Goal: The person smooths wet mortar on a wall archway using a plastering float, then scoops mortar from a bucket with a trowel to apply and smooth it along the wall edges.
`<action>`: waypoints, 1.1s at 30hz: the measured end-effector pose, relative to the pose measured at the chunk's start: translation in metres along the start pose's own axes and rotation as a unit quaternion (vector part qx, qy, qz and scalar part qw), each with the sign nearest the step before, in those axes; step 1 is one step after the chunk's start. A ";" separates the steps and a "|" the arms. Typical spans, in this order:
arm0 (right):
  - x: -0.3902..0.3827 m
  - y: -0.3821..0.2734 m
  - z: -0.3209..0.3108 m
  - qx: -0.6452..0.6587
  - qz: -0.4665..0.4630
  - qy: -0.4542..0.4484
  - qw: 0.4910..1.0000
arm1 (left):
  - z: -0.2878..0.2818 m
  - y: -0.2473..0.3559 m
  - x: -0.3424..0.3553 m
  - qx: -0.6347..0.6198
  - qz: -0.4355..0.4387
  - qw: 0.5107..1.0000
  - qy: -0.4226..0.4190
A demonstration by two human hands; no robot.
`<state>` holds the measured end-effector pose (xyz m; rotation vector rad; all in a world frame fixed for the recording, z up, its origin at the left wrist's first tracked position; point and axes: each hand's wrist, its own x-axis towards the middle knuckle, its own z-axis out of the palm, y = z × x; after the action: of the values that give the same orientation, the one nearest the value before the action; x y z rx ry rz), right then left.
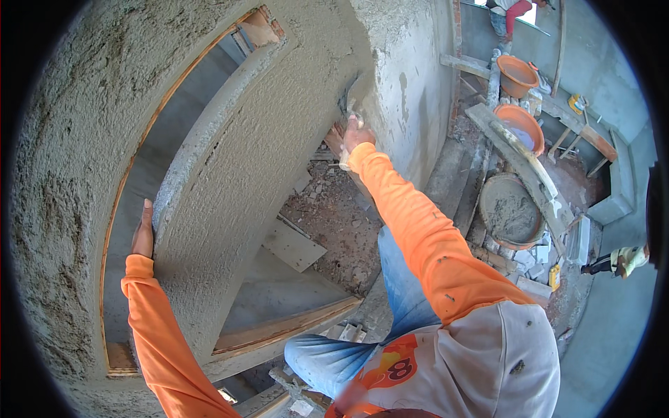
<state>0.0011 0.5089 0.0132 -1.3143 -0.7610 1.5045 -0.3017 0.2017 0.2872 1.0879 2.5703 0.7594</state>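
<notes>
While the left hand (143, 235), unclenched, rests on the left edge of a plastered wall panel (230, 167), the outstretched right hand (357, 134) grasps a partly hidden trowel (350, 96) near a pale wall (411, 83), its long axis pointing forward. Rightward lie rubble-strewn floor (331, 216), orange tubs (516, 85) and, farthest, two other people (514, 14).
</notes>
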 end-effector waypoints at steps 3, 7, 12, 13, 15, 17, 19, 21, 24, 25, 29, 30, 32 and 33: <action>-0.001 -0.012 0.002 -0.126 -0.251 0.084 0.956 | -0.002 -0.002 0.001 -0.008 -0.001 1.000 0.003; -0.028 -0.042 0.012 -0.231 -0.292 0.022 0.928 | -0.007 -0.006 -0.004 -0.008 0.006 1.000 -0.006; 0.031 -0.028 0.011 -0.097 -0.093 0.053 0.990 | 0.005 0.004 0.002 0.000 0.006 1.000 -0.009; 0.024 -0.025 0.014 -0.137 -0.161 0.048 0.976 | 0.000 0.000 -0.002 0.002 -0.001 1.000 -0.003; 0.024 -0.024 0.012 -0.175 -0.230 0.045 0.956 | -0.004 -0.001 -0.005 0.006 -0.005 1.000 0.001; 0.048 -0.023 -0.004 -0.280 -0.363 0.128 0.879 | 0.003 0.007 -0.001 0.004 0.004 1.000 -0.004; 0.049 -0.029 -0.009 -0.178 -0.210 0.061 0.959 | 0.002 0.005 -0.001 0.008 -0.002 1.000 0.003; 0.042 -0.034 -0.004 -0.067 -0.048 -0.014 0.997 | -0.004 -0.001 -0.004 0.000 -0.013 1.000 0.005; 0.026 -0.031 0.012 -0.259 -0.351 0.087 0.896 | -0.015 -0.008 -0.012 -0.003 -0.025 1.000 0.016; 0.046 -0.030 0.007 -0.262 -0.350 0.094 0.894 | -0.010 -0.005 -0.009 -0.002 -0.013 1.000 0.009; 0.129 -0.046 -0.036 -0.118 -0.080 0.040 0.989 | 0.014 0.023 0.005 0.011 0.024 1.000 -0.016; 0.105 -0.043 -0.017 -0.185 -0.178 0.070 0.964 | 0.004 0.010 -0.001 0.027 0.006 1.000 -0.005; 0.082 -0.063 -0.007 -0.196 -0.324 0.087 0.922 | -0.003 0.005 -0.008 0.036 -0.005 0.999 0.006; 0.081 -0.075 -0.013 -0.199 -0.323 0.087 0.921 | -0.001 0.006 -0.006 0.027 -0.007 1.000 0.008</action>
<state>0.0363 0.6082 0.0480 -1.2827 -1.2768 0.7152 -0.2940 0.2005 0.2913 1.0837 2.6231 0.7024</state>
